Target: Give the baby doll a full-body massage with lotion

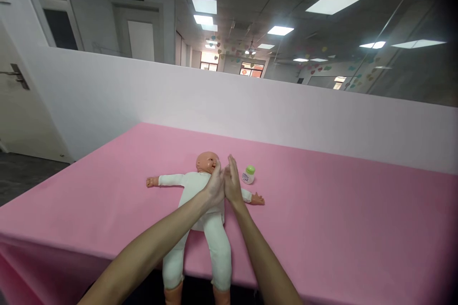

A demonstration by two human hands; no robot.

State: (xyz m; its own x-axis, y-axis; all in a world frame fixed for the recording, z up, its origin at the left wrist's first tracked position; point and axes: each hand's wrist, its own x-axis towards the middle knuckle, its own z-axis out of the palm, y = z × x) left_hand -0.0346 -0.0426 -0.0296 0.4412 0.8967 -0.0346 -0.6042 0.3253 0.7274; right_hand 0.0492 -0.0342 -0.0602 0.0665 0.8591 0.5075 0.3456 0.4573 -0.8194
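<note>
A baby doll (194, 185) with a cloth body lies on its back, arms spread wide and head at the far end. Above its chest, my left hand (214, 188) and my right hand (232, 185) meet palm to palm. The right fingers stretch upward. The left hand looks flat against the right, its thumb up and its fingers partly hidden. Neither hand shows an object in it, though the space between the palms is out of sight. Just right of my right hand stands a small clear jar (247, 177) with a green lid.
A pink cloth (322, 214) covers the table, and the doll's lower legs hang over its near edge. Behind it runs a low white wall (229, 102) with a large glass pane or mirror above. A door (25, 100) is at the left.
</note>
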